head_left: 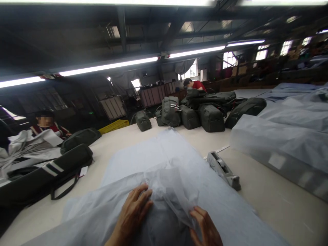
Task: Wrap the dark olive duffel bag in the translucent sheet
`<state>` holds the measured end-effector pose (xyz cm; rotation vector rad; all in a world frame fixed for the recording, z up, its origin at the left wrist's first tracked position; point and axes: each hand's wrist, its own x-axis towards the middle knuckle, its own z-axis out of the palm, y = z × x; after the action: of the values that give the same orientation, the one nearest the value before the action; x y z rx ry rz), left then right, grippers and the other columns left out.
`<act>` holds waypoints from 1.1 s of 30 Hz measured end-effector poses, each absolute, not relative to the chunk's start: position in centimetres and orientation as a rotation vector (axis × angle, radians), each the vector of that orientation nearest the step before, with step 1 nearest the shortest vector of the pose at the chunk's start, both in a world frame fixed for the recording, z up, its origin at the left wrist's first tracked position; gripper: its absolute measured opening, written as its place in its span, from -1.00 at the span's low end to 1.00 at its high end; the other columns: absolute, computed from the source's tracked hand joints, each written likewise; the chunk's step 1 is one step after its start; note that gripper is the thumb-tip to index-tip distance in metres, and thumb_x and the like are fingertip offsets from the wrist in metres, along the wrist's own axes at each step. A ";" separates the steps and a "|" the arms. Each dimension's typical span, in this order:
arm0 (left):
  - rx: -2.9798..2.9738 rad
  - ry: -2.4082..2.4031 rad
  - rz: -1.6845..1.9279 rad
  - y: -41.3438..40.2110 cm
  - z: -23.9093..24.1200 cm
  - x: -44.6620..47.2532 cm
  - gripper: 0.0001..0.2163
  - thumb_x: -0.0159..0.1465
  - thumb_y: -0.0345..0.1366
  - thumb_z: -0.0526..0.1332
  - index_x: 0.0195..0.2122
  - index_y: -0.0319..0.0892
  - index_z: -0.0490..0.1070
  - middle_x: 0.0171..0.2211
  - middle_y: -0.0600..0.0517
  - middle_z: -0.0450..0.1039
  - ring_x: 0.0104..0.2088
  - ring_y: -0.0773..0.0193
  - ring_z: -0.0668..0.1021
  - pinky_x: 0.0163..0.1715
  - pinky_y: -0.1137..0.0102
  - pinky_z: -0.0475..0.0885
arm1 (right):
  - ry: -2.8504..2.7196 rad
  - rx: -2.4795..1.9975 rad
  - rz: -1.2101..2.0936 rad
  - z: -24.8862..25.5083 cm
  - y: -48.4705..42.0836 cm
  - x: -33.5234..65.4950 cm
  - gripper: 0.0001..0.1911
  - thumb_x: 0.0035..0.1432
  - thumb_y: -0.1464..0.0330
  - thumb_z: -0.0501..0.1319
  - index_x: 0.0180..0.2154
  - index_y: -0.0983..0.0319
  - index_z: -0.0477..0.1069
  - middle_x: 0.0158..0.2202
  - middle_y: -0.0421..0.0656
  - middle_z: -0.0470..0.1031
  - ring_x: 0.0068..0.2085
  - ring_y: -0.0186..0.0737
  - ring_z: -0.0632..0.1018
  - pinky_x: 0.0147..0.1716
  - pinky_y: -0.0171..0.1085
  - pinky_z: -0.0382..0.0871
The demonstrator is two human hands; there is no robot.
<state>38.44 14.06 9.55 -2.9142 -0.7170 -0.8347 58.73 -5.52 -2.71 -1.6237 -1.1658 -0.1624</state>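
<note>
Lower centre of frame: left hand [134, 213] lay flat, fingers spread, on thin translucent bag film [164, 164]; right hand [205, 227] pinched loose fold; film looked light, limp, slippery, best gripped at bunched edge

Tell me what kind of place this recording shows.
Probably a bag factory's packing floor: a pile of dark duffel bags on a long work table, thin plastic wrap under both hands, and a tape dispenser.

I'm looking into a bag-making workshop: finished green duffel bags [189, 114] heaped on a long surface [276, 201], fluorescent tubes [110, 65] overhead, workers seated nearby.
</note>
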 end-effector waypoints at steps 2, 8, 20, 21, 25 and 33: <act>-2.926 -0.721 -0.846 14.1 9.5 38.4 -0.72 0.37 -0.07 0.11 0.04 0.02 0.43 0.06 -0.05 0.46 0.06 0.12 0.53 0.03 0.25 0.54 | -1.111 -1.596 -0.123 -2.9 -5.1 59.2 -0.77 0.27 0.37 0.09 -0.08 0.10 0.45 -0.06 -0.07 0.56 -0.01 -0.07 0.57 -0.05 -0.16 0.50; -2.944 -0.735 -0.883 13.9 9.3 38.4 -0.72 0.36 -0.08 0.13 0.04 0.05 0.42 0.05 -0.02 0.47 0.05 0.13 0.54 0.03 0.26 0.55 | -0.732 -1.534 0.260 -2.7 -6.2 61.4 -0.66 0.17 0.00 0.20 -0.30 0.11 0.52 -0.10 -0.10 0.59 -0.01 -0.02 0.57 0.04 -0.19 0.46; -2.799 -0.546 -0.923 13.9 9.8 38.8 -0.72 0.36 -0.05 0.13 0.03 0.02 0.40 -0.01 -0.02 0.51 -0.03 0.18 0.59 -0.09 0.33 0.59 | -0.528 -1.477 0.508 0.4 -4.6 67.5 0.06 -0.12 -0.19 0.31 0.28 0.16 0.03 0.33 0.12 0.14 0.29 0.18 0.25 0.20 0.03 0.25; -2.786 -0.540 -0.921 13.8 10.0 38.8 -0.72 0.36 -0.05 0.12 0.02 0.01 0.40 -0.01 -0.02 0.51 -0.03 0.19 0.59 -0.09 0.33 0.60 | -0.608 -1.502 0.563 0.9 -3.9 67.9 0.11 -0.17 -0.16 0.35 0.30 0.17 0.02 0.31 0.13 0.19 0.31 0.17 0.22 0.21 0.02 0.23; -2.737 -0.482 -0.916 13.7 10.4 39.0 -0.72 0.39 -0.06 0.08 0.00 -0.02 0.41 -0.04 -0.02 0.53 -0.07 0.23 0.60 -0.11 0.39 0.60 | -0.737 -1.615 0.841 2.4 -0.8 69.8 -0.11 -0.17 -0.09 0.37 0.12 0.27 0.34 -0.13 0.04 0.58 0.10 0.17 0.49 0.02 -0.08 0.41; -2.641 -0.390 -0.987 14.4 10.7 39.4 -0.67 0.38 -0.02 0.08 -0.01 -0.11 0.39 -0.11 -0.02 0.58 -0.08 0.28 0.60 -0.07 0.49 0.55 | -0.591 -1.630 0.658 2.1 -3.0 75.2 -0.34 -0.18 -0.11 0.28 -0.13 0.21 0.50 -0.39 -0.14 0.61 -0.26 -0.03 0.62 -0.23 -0.23 0.50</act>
<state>39.39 14.42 10.71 -2.6414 -0.3902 -0.9871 75.17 -2.95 2.07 -1.6300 -0.5909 0.6585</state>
